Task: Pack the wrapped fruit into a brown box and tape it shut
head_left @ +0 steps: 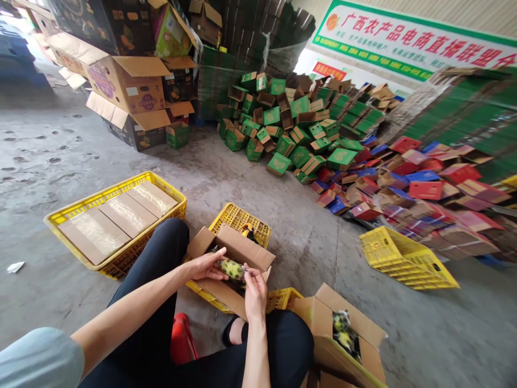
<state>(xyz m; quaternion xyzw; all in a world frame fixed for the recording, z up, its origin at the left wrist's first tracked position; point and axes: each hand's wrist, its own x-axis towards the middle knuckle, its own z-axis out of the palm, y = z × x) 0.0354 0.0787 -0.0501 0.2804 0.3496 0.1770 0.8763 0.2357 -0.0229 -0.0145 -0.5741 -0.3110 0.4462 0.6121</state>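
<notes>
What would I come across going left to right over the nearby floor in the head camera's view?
White scrap → yellow crate holding three taped cartons → open carton with a wrapped item held over it → second open carton → lone yellow crate.

The white, green-bordered wall banner point(416, 40) reads "广西农产品电商直播联盟" in red, its smaller lines too blurred to read.

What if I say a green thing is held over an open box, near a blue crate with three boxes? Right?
The head view shows a yellow crate, not blue. Three boxes are in it, and a green thing is held over an open box nearby.
</notes>
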